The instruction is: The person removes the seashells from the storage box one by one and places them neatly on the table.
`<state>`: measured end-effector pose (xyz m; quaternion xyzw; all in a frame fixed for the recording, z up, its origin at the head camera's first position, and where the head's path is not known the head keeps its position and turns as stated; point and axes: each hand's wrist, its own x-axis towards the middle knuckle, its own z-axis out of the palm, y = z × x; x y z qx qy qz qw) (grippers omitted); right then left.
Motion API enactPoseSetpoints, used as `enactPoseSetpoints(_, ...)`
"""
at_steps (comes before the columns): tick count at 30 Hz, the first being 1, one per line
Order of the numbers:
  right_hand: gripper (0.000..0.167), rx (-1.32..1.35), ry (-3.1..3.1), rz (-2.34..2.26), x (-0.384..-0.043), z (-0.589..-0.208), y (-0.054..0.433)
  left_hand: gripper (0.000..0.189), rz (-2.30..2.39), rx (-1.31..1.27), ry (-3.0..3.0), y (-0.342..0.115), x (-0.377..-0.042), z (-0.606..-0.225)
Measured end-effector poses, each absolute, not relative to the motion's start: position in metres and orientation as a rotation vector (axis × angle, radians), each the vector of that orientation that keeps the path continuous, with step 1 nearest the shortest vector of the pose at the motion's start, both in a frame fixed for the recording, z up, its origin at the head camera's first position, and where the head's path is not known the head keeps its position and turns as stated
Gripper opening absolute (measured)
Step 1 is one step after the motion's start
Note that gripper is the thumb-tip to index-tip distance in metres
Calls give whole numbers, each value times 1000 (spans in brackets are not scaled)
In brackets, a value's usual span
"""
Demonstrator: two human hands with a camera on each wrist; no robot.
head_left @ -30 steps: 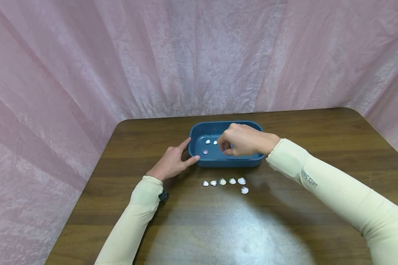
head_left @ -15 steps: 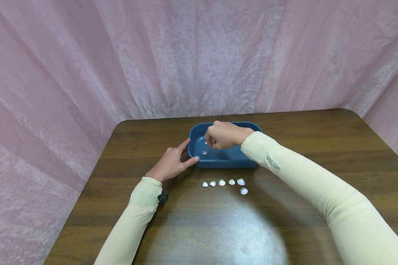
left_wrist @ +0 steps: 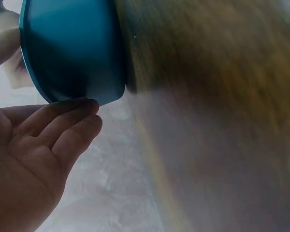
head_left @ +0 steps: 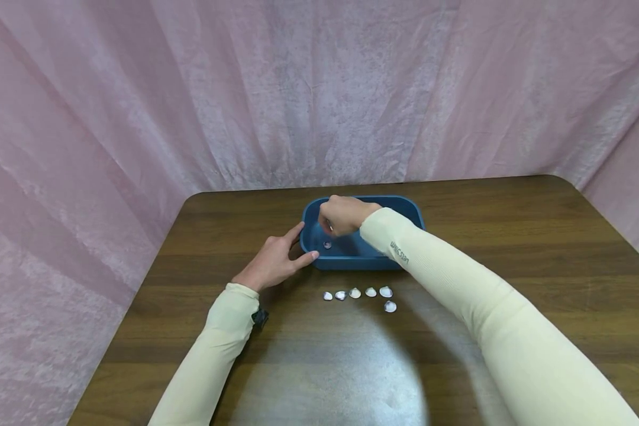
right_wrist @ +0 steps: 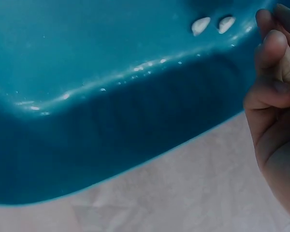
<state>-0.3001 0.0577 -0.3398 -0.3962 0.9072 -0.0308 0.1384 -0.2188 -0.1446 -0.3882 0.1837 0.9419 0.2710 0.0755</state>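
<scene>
My left hand (head_left: 271, 262) touches the left end of a blue plastic tub (head_left: 370, 264), its index finger and thumb spread along the rim. Its fingers lie fairly straight against the tub wall (left_wrist: 82, 43) in the left wrist view. Inside the tub, my right hand (head_left: 343, 216) has curled fingers near the left end; I cannot tell whether its hidden fingertips hold anything. A small purplish seashell (head_left: 327, 244) lies on the tub floor just in front of that hand. Two white seashells, one (right_wrist: 200, 25) beside the other (right_wrist: 226, 24), lie close to its fingers in the right wrist view.
Several seashells form a row (head_left: 355, 293) on the wooden table (head_left: 319, 367) in front of the tub. One more shell (head_left: 390, 306) lies below the row's right end. A pink curtain (head_left: 319, 94) hangs behind the table.
My right hand has moved left inside the tub, covering the white shells in the head view. The left hand stays at the tub's left end, and the row of shells is unchanged.
</scene>
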Motion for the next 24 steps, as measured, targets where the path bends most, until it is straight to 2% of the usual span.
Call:
enactPoseSetpoints(11,11,-974,2602,-88,-308,-354,45,85,849,542,2803,-145,-219,-386)
enactPoseSetpoints(24,10,-981,2593,-63,-306,-357,36,84,858,545,2793,-145,-219,-386)
